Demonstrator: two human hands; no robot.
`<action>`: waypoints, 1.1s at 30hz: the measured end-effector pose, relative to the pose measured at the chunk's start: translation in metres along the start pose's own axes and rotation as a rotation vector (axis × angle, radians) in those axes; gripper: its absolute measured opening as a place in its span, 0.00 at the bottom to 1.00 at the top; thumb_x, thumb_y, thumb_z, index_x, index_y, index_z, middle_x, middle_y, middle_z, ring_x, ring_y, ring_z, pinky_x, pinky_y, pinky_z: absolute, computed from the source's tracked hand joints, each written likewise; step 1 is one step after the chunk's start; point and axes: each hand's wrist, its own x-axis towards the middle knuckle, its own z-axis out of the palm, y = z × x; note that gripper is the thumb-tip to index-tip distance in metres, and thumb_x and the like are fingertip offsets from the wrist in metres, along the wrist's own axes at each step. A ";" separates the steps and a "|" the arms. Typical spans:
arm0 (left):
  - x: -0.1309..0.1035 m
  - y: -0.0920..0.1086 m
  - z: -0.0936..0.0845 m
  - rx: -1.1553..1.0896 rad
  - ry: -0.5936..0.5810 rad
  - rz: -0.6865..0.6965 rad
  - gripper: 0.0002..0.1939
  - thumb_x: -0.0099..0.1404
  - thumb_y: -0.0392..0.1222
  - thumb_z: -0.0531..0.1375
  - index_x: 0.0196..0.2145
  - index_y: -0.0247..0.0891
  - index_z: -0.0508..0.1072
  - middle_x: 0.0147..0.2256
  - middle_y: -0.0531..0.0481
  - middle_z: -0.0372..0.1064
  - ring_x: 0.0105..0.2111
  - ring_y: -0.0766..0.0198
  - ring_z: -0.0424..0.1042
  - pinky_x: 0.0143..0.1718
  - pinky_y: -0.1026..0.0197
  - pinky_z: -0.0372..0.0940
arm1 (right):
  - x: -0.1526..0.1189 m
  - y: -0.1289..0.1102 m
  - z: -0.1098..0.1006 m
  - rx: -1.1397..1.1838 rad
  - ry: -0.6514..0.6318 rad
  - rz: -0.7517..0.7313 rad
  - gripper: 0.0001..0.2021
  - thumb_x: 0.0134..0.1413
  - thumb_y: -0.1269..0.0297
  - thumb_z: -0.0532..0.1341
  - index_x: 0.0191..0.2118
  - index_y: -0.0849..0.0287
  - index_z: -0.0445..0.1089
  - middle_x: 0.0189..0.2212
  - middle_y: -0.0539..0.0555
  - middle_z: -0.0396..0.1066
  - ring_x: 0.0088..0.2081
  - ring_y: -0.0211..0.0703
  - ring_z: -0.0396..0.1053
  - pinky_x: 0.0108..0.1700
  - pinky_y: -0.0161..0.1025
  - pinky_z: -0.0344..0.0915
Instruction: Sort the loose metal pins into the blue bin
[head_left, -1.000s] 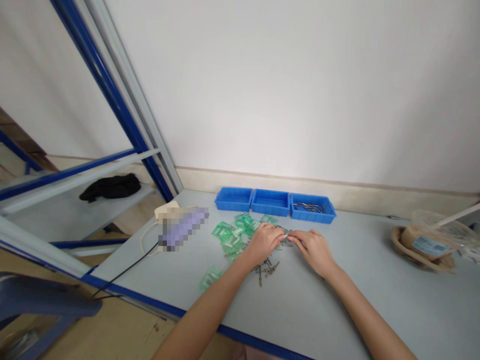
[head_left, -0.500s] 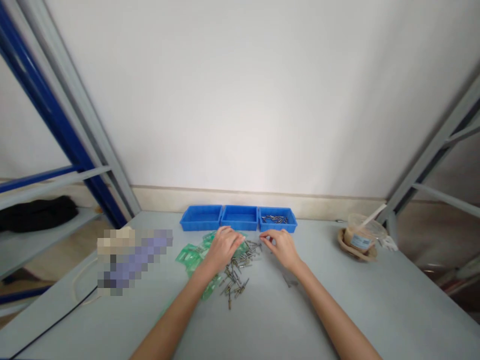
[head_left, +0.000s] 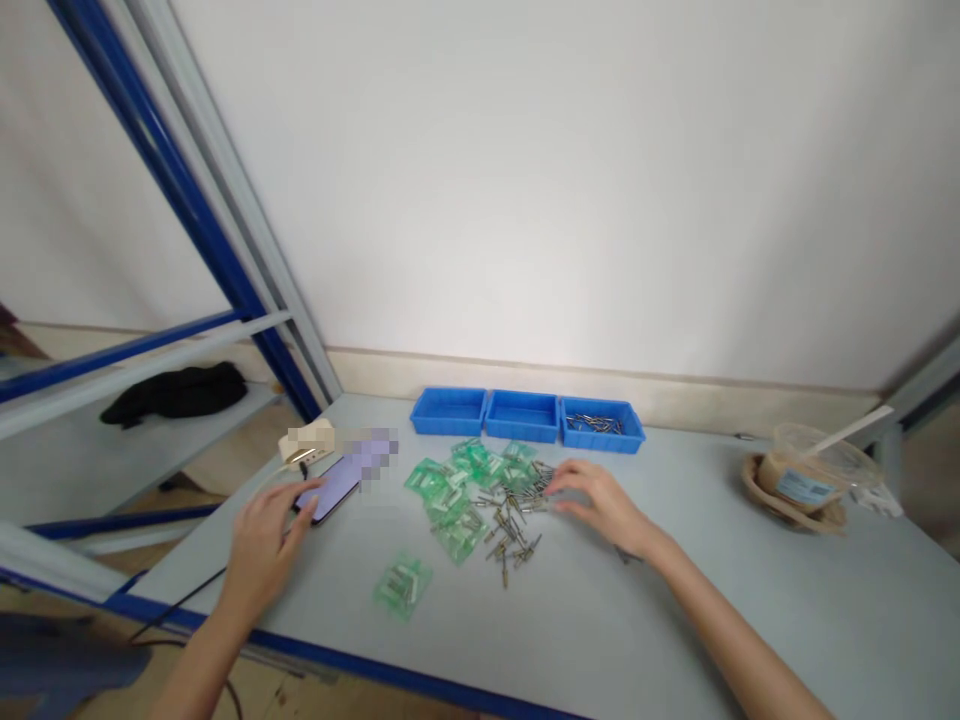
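While the right hand [head_left: 600, 503] rests at the edge of the heap of small metal pins [head_left: 510, 515], the left hand [head_left: 264, 545] reaches out to the phone [head_left: 330, 490] lying near the table's left edge, its fingertips touching the screen's near corner. The left fingers are loosely spread and hold nothing. The right fingers are stretched forward and slightly parted, their tips touching the nearest pins; whether one is pinched between them cannot be told from this view.

The pins lie loose in the middle of the grey table [head_left: 675, 620], mixed at their left side with a scatter of small green bags [head_left: 454, 485]; one green bag [head_left: 403, 585] lies apart, nearer the person. Behind the heap stands a row of three blue trays — the left tray [head_left: 448, 412] and middle tray [head_left: 523, 415] look bare, while the right tray [head_left: 602, 425] holds some pins. A cable [head_left: 187, 598] runs from the phone over the table's front edge, and a small beige charger block [head_left: 306, 440] sits just behind the phone. At the far right stands a food container [head_left: 802, 478].

The risks, as a judgement: with attention drawn to the phone, the right hand could sweep pins sideways, and being round they would likely roll toward the edge. The left forearm hangs close above the cable — a snag there could drag the phone off the table.
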 end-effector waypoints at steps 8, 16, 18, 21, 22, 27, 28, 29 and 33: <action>-0.034 -0.013 0.012 0.165 -0.038 -0.076 0.23 0.67 0.52 0.43 0.50 0.37 0.65 0.47 0.41 0.68 0.48 0.47 0.64 0.50 0.43 0.55 | -0.013 -0.031 0.037 0.106 -0.128 0.052 0.04 0.53 0.62 0.62 0.29 0.53 0.71 0.37 0.49 0.70 0.42 0.42 0.66 0.45 0.41 0.60; -0.029 -0.021 0.018 0.113 -0.137 -0.036 0.22 0.67 0.51 0.46 0.53 0.39 0.62 0.50 0.42 0.67 0.51 0.53 0.62 0.57 0.46 0.49 | -0.018 -0.026 0.048 0.145 -0.083 0.014 0.07 0.59 0.64 0.55 0.31 0.54 0.67 0.32 0.50 0.70 0.37 0.43 0.67 0.41 0.41 0.61; -0.028 -0.022 0.017 0.106 -0.095 -0.087 0.22 0.67 0.51 0.45 0.51 0.38 0.64 0.49 0.42 0.67 0.50 0.53 0.62 0.55 0.47 0.51 | -0.018 -0.028 0.048 0.166 -0.075 0.034 0.07 0.59 0.64 0.54 0.31 0.54 0.66 0.30 0.49 0.70 0.36 0.43 0.67 0.40 0.41 0.62; -0.030 -0.021 0.014 0.092 -0.080 -0.096 0.20 0.67 0.51 0.45 0.49 0.39 0.65 0.47 0.44 0.69 0.49 0.54 0.64 0.56 0.48 0.50 | -0.018 -0.027 0.047 0.187 -0.058 0.053 0.08 0.60 0.64 0.53 0.31 0.54 0.66 0.30 0.50 0.70 0.35 0.43 0.68 0.41 0.41 0.62; -0.030 -0.021 0.014 0.087 -0.086 -0.085 0.19 0.67 0.51 0.45 0.48 0.40 0.66 0.46 0.45 0.69 0.48 0.55 0.64 0.56 0.48 0.49 | -0.018 -0.026 0.047 0.192 -0.050 0.058 0.08 0.60 0.63 0.53 0.31 0.54 0.66 0.30 0.50 0.71 0.35 0.43 0.68 0.41 0.42 0.63; -0.032 -0.019 0.013 0.096 -0.101 -0.058 0.18 0.68 0.50 0.45 0.45 0.41 0.69 0.44 0.47 0.71 0.47 0.57 0.67 0.57 0.49 0.49 | -0.021 -0.019 0.052 0.215 0.008 0.062 0.09 0.61 0.61 0.53 0.36 0.55 0.69 0.34 0.52 0.73 0.38 0.44 0.70 0.43 0.42 0.65; -0.032 -0.019 0.013 0.099 -0.101 -0.055 0.18 0.68 0.50 0.45 0.45 0.41 0.69 0.44 0.47 0.71 0.47 0.57 0.66 0.57 0.49 0.49 | -0.021 -0.018 0.053 0.215 0.018 0.057 0.09 0.61 0.60 0.53 0.37 0.55 0.69 0.35 0.53 0.73 0.39 0.44 0.70 0.44 0.43 0.65; -0.032 -0.019 0.013 0.102 -0.099 -0.053 0.18 0.68 0.50 0.45 0.45 0.41 0.69 0.44 0.47 0.71 0.48 0.57 0.66 0.57 0.49 0.49 | -0.022 -0.017 0.054 0.212 0.024 0.051 0.10 0.61 0.60 0.53 0.38 0.55 0.69 0.36 0.53 0.73 0.40 0.44 0.70 0.45 0.43 0.65; -0.032 -0.018 0.013 0.105 -0.097 -0.055 0.18 0.68 0.49 0.46 0.43 0.41 0.70 0.43 0.47 0.72 0.48 0.57 0.66 0.57 0.49 0.49 | -0.022 -0.017 0.054 0.199 0.019 0.030 0.11 0.61 0.60 0.52 0.39 0.54 0.70 0.37 0.53 0.73 0.41 0.44 0.70 0.45 0.42 0.65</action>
